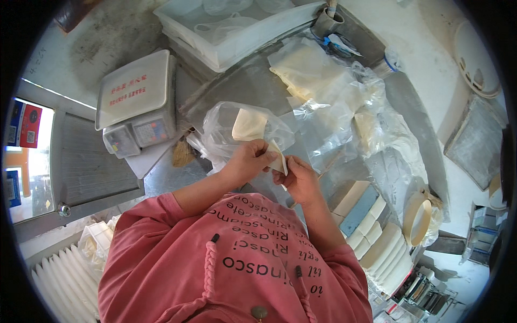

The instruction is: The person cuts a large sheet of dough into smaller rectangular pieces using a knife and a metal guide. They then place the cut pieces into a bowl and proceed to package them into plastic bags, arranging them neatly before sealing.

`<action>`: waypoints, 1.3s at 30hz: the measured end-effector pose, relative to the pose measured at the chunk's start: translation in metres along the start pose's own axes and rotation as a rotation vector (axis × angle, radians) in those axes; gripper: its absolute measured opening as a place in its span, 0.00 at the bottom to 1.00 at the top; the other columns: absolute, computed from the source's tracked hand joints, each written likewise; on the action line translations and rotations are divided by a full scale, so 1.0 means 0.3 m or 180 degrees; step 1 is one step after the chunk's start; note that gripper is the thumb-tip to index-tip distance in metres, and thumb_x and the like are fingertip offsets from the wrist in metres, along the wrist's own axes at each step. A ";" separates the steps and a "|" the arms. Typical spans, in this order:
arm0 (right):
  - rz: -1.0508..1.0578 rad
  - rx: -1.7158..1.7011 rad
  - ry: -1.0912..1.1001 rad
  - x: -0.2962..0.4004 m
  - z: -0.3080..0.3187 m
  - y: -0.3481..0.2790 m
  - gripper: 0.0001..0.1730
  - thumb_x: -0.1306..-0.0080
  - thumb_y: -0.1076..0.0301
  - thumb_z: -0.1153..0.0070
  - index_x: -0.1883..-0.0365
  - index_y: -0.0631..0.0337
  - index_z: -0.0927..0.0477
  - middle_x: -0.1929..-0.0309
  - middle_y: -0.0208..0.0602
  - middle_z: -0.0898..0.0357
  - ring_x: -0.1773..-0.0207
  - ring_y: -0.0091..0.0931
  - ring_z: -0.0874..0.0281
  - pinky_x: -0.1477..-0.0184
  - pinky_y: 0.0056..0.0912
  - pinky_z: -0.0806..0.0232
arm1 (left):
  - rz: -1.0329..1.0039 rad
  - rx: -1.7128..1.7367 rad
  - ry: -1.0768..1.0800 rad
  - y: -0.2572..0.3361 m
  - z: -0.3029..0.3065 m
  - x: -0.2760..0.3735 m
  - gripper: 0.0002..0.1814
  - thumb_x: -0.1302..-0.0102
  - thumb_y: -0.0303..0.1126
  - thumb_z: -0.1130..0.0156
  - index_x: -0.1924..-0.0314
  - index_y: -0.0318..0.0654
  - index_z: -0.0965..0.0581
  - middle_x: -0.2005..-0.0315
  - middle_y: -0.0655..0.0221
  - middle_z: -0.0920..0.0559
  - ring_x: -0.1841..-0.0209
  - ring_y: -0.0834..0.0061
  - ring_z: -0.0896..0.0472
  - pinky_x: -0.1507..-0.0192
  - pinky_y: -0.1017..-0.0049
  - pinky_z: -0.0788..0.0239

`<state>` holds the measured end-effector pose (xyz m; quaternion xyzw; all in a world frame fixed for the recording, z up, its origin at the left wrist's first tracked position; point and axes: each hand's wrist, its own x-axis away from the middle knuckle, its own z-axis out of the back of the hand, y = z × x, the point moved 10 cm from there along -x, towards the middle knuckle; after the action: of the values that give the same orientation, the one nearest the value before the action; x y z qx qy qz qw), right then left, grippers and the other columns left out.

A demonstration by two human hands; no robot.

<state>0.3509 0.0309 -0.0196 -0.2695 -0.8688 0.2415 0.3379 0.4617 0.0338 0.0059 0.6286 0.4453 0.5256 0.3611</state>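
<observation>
Both my hands meet just in front of my chest, over the work table. My left hand (256,155) pinches the upper part of a thin bundle of pale sheets (278,161), probably dough wrappers. On its lower right edge, my right hand (299,177) holds the same bundle, with fingers curled around it. Right behind my left hand, a square stack of similar pale sheets (249,123) rests in or on a clear plastic bag (218,121). The bag lies spread on the table, and my fingers partly hide the bundle.
A weighing scale (135,91) stands at left, near a small straw brush (182,151). Behind is a white plastic tub (220,58) with bags inside. Plastic-covered pale sheets (311,74) lie at far right. Stacked cream-coloured pieces (373,234) and a blue-grey block (358,212) sit nearer.
</observation>
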 end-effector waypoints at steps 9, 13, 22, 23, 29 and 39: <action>-0.0201 0.1032 0.0302 -0.192 -0.054 0.064 0.14 0.32 0.62 0.54 0.57 0.64 0.27 0.68 0.34 0.23 0.70 0.24 0.25 0.71 0.23 0.33 | 0.0359 -0.0491 0.0390 -0.031 0.235 0.035 0.12 0.35 0.32 0.44 0.59 0.29 0.23 0.77 0.73 0.24 0.78 0.85 0.28 0.76 0.82 0.34; 0.0224 0.2914 0.0705 -0.346 -0.079 -0.061 0.12 0.34 0.62 0.52 0.63 0.63 0.24 0.72 0.39 0.22 0.67 0.28 0.22 0.64 0.30 0.29 | 0.0042 -0.1000 0.1035 -0.059 0.372 -0.070 0.13 0.36 0.32 0.44 0.55 0.31 0.25 0.77 0.69 0.23 0.76 0.81 0.26 0.75 0.79 0.33; 0.0886 0.5595 0.1398 -0.449 -0.109 -0.170 0.14 0.37 0.61 0.50 0.58 0.62 0.28 0.61 0.51 0.21 0.57 0.48 0.23 0.55 0.48 0.31 | -0.0164 -0.2718 0.1497 -0.097 0.397 -0.177 0.23 0.38 0.41 0.44 0.47 0.33 0.30 0.64 0.49 0.21 0.62 0.47 0.23 0.59 0.59 0.32; 0.0823 0.5687 0.1415 -0.432 -0.129 -0.172 0.15 0.37 0.62 0.50 0.57 0.62 0.29 0.61 0.51 0.21 0.58 0.48 0.23 0.55 0.48 0.32 | 0.0057 -0.2743 0.1499 -0.105 0.400 -0.153 0.23 0.38 0.40 0.43 0.48 0.34 0.30 0.63 0.49 0.21 0.61 0.48 0.23 0.57 0.59 0.32; 0.2224 0.6000 -0.0038 -0.251 -0.274 -0.228 0.16 0.41 0.65 0.46 0.58 0.63 0.31 0.61 0.46 0.24 0.54 0.44 0.28 0.53 0.45 0.33 | -0.1273 -0.3647 0.1107 0.200 0.240 0.094 0.23 0.43 0.35 0.39 0.48 0.39 0.28 0.57 0.50 0.23 0.55 0.51 0.24 0.51 0.62 0.34; 0.1257 0.5212 0.1245 -0.164 0.125 -0.380 0.09 0.39 0.66 0.48 0.65 0.62 0.29 0.66 0.44 0.25 0.58 0.44 0.29 0.53 0.45 0.36 | -0.2333 -0.2193 0.0157 0.195 0.092 0.172 0.11 0.47 0.20 0.42 0.61 0.35 0.26 0.70 0.61 0.22 0.67 0.59 0.22 0.64 0.66 0.30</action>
<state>0.3200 -0.0931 0.0019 -0.1240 -0.2849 0.7949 0.5211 0.5018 0.0626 0.0720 0.2625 0.4459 0.4953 0.6978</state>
